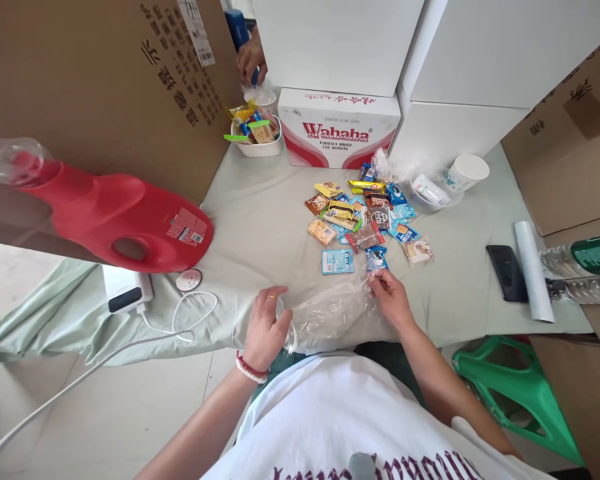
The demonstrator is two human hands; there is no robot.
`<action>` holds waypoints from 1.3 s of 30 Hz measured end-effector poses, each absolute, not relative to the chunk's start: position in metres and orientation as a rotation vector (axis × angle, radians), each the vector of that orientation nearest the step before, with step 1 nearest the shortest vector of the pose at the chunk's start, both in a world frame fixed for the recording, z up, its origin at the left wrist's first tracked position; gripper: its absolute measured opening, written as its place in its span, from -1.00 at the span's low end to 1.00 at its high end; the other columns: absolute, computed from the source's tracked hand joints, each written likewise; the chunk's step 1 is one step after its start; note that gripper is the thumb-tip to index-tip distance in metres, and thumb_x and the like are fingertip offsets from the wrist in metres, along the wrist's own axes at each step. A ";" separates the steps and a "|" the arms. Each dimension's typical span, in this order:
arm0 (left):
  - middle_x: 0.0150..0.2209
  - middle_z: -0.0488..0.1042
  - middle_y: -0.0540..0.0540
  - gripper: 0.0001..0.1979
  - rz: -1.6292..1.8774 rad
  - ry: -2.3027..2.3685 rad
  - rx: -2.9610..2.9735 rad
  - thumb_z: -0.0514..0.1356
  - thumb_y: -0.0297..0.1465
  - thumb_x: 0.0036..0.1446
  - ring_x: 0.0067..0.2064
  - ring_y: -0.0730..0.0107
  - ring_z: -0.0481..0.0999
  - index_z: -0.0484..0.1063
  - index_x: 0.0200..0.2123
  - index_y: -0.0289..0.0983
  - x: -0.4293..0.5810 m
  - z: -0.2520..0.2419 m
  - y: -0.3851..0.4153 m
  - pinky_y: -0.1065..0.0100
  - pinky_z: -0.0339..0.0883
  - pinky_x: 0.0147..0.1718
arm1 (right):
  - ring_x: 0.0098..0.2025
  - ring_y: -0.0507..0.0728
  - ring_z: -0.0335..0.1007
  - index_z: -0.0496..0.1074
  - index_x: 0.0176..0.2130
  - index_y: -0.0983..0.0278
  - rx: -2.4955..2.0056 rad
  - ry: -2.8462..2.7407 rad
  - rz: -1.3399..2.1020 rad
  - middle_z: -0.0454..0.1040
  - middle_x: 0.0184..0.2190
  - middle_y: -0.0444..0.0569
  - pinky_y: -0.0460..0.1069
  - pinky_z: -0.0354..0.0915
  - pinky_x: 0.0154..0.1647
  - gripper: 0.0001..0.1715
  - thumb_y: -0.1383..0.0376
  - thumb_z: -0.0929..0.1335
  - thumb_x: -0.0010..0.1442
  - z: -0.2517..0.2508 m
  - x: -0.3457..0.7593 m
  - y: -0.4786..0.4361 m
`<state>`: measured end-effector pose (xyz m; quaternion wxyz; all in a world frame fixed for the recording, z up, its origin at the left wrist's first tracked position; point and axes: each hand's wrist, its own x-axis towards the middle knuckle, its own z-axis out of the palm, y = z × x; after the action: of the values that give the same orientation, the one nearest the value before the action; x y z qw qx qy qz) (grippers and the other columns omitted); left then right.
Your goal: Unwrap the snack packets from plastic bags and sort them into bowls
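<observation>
A clear plastic bag lies flat and crinkled at the table's front edge. My right hand pinches its far right corner between thumb and fingers. At the bag's left edge is my left hand, fingers apart and curved, with nothing visibly gripped; whether it touches the plastic I cannot tell. Just beyond the bag spreads a loose pile of small wrapped snacks. Among them are a light blue packet, a red-brown packet, a yellow packet and a pale packet.
Behind the pile stands a Wahaba water carton, with a white snack basket left of it. A red detergent bottle, a power bank, paper cups and a phone flank the space. Another person's hand shows behind.
</observation>
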<state>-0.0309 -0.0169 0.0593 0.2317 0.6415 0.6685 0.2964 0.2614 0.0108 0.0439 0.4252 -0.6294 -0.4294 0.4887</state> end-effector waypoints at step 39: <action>0.40 0.29 -0.32 -0.09 0.706 0.886 1.546 0.30 0.13 0.14 0.41 -0.06 0.30 0.20 0.39 -0.23 0.064 0.080 0.028 -0.06 0.22 0.35 | -0.68 -0.01 0.31 0.31 -0.23 0.16 -1.471 -0.983 1.139 0.66 -0.21 -0.08 -0.07 0.17 -0.74 -0.56 -0.13 0.40 0.30 0.124 0.276 -0.013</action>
<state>0.0638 0.0284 0.0802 0.5750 0.6600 0.3783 0.3013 0.2762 -0.0131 0.1236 0.4960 -0.6071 -0.4056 0.4699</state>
